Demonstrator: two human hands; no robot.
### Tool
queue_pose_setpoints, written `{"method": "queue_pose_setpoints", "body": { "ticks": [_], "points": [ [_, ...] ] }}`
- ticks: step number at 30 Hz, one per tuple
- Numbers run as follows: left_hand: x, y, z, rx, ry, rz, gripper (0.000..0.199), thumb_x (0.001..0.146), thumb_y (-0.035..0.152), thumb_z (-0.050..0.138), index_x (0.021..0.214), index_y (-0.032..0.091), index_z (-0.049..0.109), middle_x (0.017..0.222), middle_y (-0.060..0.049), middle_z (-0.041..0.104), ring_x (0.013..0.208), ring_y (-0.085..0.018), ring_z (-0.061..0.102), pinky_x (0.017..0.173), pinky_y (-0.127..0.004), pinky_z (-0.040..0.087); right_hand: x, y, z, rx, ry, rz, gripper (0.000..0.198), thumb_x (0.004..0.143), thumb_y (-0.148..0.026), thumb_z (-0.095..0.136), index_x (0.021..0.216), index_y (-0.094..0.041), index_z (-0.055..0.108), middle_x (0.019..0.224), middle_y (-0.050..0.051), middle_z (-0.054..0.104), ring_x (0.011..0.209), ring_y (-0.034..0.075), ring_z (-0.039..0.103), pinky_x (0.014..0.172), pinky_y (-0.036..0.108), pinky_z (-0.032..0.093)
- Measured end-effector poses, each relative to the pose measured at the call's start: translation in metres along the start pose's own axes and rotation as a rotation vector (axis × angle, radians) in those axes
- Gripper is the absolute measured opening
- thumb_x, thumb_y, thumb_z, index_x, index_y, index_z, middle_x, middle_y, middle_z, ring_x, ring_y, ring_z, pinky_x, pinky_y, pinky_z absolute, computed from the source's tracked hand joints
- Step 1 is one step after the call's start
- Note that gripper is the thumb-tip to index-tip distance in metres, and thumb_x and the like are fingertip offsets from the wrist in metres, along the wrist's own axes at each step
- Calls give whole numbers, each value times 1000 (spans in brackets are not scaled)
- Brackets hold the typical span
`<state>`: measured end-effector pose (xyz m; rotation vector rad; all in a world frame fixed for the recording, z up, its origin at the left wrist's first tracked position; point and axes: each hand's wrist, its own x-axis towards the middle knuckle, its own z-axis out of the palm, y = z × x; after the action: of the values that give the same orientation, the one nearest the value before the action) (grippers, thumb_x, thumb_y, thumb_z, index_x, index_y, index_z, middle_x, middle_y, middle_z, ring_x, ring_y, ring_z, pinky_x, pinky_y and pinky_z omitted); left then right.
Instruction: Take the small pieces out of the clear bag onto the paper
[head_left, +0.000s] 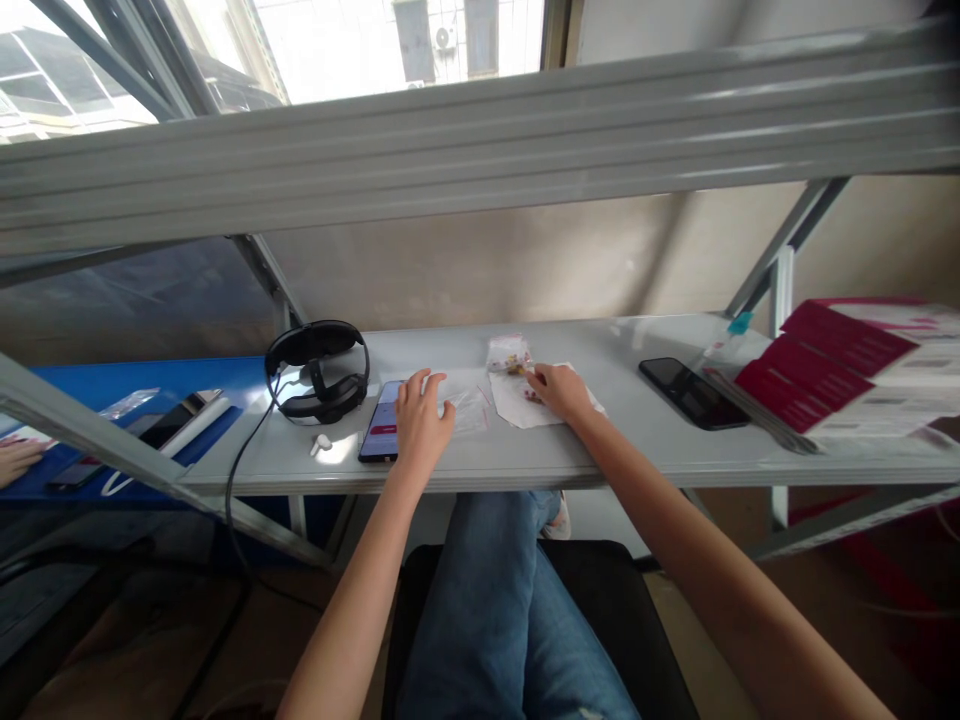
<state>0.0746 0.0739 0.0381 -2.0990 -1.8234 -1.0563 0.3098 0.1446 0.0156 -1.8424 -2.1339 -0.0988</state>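
My left hand [424,418] hovers at the right side of a phone [381,428] with a lit screen, its fingers spread and nothing in them. To its right lies a clear plastic bag [471,412]. My right hand [559,390] is over a creased white paper [517,408], with thumb and fingertips closed together. Whatever they pinch is too small to make out. Some tiny dark red bits show by the fingertips. Just behind the paper, a small clear bag [508,352] holds little coloured pieces.
A black headset [315,375] with a cable and a white earbud [321,443] lie at left. On the right are a dark phone [691,392] and dark red folded cards [825,365]. Another person's hand [19,460] is far left. A metal beam [480,150] crosses above.
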Motion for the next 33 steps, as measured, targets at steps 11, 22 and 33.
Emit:
{"method": "queue_pose_setpoints", "body": {
  "ticks": [11, 22, 33],
  "points": [
    [33, -6, 31, -110, -536, 199, 56, 74, 55, 51, 120, 23, 44, 115, -9, 57, 107, -30, 50, 89, -43, 37, -1, 0, 1, -20, -18, -39, 39, 89, -43, 33, 82, -20, 63, 82, 6, 67, 73, 17, 58, 56, 25, 29],
    [35, -17, 11, -276, -518, 270, 58, 76, 55, 50, 124, 25, 43, 126, -6, 51, 115, -24, 46, 97, -38, 34, 0, -1, 2, 1, -30, -50, 39, 90, -42, 32, 82, -20, 62, 85, 6, 66, 75, 17, 58, 57, 25, 30],
    [7, -12, 38, 22, -743, 433, 60, 89, 52, 12, 139, 21, 22, 147, -8, 19, 136, -21, 13, 109, -47, 7, -1, -3, 2, 24, 8, -35, 35, 89, -42, 34, 86, -20, 61, 91, 6, 64, 77, 16, 57, 59, 24, 32]
  ]
}}
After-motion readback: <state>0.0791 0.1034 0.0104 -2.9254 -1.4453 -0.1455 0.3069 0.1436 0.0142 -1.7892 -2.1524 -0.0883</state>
